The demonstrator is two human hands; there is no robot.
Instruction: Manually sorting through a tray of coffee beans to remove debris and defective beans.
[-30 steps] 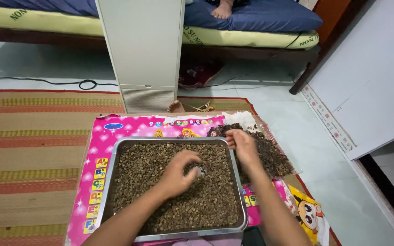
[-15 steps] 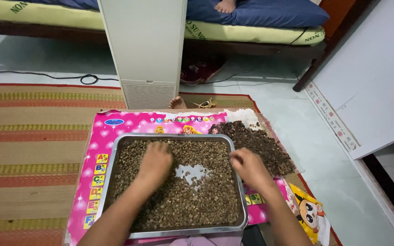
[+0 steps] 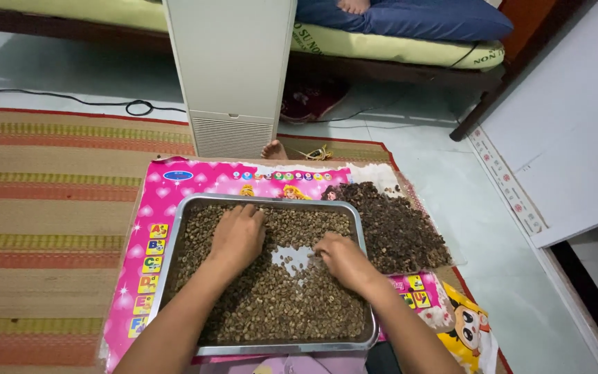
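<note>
Both your hands sit in the metal tray [image 3: 174,263] at frame center: left hand [image 3: 238,237] flat, fingers spread on the pale beans [image 3: 271,308]; right hand [image 3: 344,260] curled, fingertips w/ beans by a bare patch. Dark bean pile [image 3: 399,232] lies right of tray on pink mat [image 3: 195,176].

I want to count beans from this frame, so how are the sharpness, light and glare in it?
Head view: even, soft indoor light with faint shadows; the left hand, right hand and beans look fairly sharp; a dull sheen on the metal tray rim, no harsh glare; wide-angle bending at the edges.
</note>
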